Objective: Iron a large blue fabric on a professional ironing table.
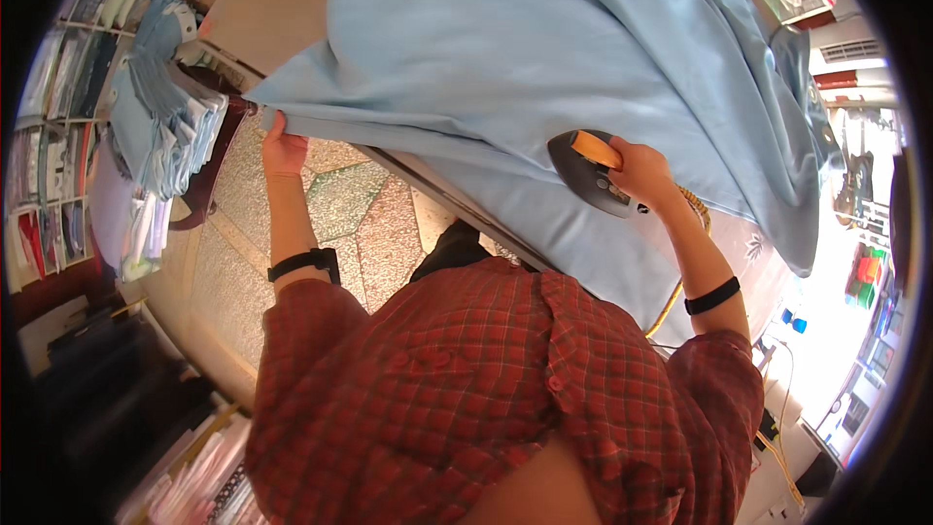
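A large light-blue cloth point(466, 49) spreads over the table, with folds along its near edge and bunched creases at the right. My left hand point(285, 148) grips the cloth's left corner, fingers closed on the edge where it hangs past the table. In my right hand point(641, 173) is a clothes iron point(591, 175), dark with an orange handle. It rests on the cloth right of the middle, its tip toward the upper left. The sole of the iron is hidden.
A yellow cord point(671, 306) runs down from the iron beside my right forearm. Stacked folded blue garments point(165, 126) stand at the left, before shelves point(58, 117) of packed clothes. The table's edge point(447, 199) crosses in front of me, above a stone-patterned floor point(340, 199).
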Tool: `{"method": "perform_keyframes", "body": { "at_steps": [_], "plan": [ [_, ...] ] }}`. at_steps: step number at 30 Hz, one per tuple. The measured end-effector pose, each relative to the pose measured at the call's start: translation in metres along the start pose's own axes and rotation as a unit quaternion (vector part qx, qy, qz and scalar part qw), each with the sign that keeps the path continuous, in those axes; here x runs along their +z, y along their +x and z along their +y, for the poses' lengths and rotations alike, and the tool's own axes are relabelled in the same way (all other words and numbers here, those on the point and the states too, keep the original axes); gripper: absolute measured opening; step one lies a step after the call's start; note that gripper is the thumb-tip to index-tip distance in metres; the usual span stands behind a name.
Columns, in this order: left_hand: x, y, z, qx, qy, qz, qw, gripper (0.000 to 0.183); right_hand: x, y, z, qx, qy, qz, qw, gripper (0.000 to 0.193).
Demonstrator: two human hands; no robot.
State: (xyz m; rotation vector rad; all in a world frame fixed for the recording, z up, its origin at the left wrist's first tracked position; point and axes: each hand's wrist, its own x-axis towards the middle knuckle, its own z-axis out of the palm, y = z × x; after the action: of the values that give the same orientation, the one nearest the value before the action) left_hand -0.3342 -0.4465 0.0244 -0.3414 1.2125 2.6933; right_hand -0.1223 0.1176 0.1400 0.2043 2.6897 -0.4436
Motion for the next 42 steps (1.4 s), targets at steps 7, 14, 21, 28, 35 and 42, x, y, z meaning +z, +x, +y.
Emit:
{"method": "perform_keyframes", "body": {
  "at_steps": [7, 14, 21, 28, 35, 42],
  "plan": [
    [-0.058, -0.013, -0.037, -0.085, 0.067, 0.178, 0.978, 0.042, 0.014, 0.02, -0.037, 0.013, -0.008, 0.022, 1.0, 0.028],
    [-0.062, 0.041, 0.03, -0.243, 0.052, 0.077, 0.966, 0.056, 0.015, 0.023, -0.051, 0.048, 0.01, 0.032, 0.998, 0.033],
    [0.059, 0.039, 0.071, -0.247, 0.293, -0.093, 0.919, 0.043, 0.012, 0.026, -0.058, 0.064, 0.01, 0.019, 0.998, 0.041],
    [0.057, 0.028, 0.094, 0.084, 0.484, -0.119, 0.863, 0.029, 0.016, 0.019, -0.045, 0.074, 0.007, 0.026, 0.997, 0.043],
    [-0.111, 0.032, 0.004, -0.096, 0.341, 0.101, 0.93, 0.033, 0.018, 0.025, -0.053, 0.062, 0.0, 0.02, 0.998, 0.043],
    [-0.096, 0.001, -0.008, 0.172, 0.65, 0.13, 0.729, 0.052, 0.015, 0.027, -0.065, 0.04, 0.014, 0.01, 0.999, 0.04]
  ]
}}
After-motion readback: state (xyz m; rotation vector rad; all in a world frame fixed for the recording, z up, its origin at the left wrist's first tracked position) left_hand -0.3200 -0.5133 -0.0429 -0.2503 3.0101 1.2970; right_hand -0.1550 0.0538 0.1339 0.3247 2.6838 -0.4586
